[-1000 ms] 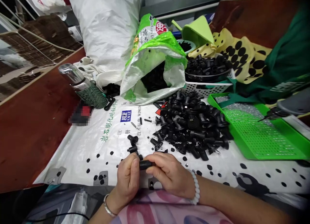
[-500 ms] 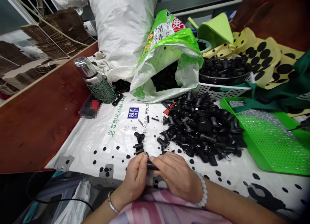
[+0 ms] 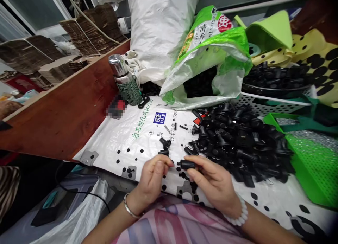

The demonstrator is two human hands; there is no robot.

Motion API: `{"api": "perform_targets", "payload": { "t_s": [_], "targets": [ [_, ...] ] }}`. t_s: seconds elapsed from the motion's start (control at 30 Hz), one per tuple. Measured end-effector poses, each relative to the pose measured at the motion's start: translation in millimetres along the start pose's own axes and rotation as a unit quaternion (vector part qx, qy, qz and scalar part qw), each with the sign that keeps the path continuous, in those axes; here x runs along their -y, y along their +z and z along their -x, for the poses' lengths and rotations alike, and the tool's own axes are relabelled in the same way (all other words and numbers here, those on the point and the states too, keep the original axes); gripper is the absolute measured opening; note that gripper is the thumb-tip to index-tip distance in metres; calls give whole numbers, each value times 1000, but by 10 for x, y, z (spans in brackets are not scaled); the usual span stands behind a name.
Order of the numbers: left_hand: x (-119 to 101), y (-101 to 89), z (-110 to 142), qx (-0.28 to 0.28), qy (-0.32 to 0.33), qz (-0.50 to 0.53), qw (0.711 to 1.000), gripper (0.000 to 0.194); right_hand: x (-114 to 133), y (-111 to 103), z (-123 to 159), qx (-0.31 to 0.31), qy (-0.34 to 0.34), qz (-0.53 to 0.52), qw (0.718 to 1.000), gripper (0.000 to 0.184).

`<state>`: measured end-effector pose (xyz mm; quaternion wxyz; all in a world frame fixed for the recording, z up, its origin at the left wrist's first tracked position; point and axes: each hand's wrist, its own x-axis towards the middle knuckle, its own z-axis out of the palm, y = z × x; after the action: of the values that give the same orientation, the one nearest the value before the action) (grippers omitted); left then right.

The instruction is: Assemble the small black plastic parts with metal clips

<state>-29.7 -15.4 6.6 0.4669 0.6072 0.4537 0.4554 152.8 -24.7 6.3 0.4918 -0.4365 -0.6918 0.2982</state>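
Over the white plastic sheet (image 3: 118, 145), right hand (image 3: 212, 180) pinches a black plug (image 3: 188, 164), long axis sideways, narrow end pointing left at the curled left hand (image 3: 152, 180), can't tell if it's holding anything

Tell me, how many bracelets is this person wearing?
2. A shiny silver metal bangle circles the left wrist, and a white round-beaded bracelet circles the right wrist. Others could be hidden behind them.
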Motion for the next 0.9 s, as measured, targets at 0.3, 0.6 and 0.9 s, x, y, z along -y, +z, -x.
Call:
{"api": "perform_targets", "payload": {
  "t_s": [0.3,0.6,0.9],
  "targets": [
    [-21,-344,-53,-107,26,-49,993,20,17,-31,-22,-40,72,4,997,26],
    [42,-53,81,8,18,-31,999,19,151,188,-85,83,-112,57,989,26],
    [253,-490,-27,-89,19,-222,971,20,-98,-130,-446,67,-147,272,948,20]
  ]
}}
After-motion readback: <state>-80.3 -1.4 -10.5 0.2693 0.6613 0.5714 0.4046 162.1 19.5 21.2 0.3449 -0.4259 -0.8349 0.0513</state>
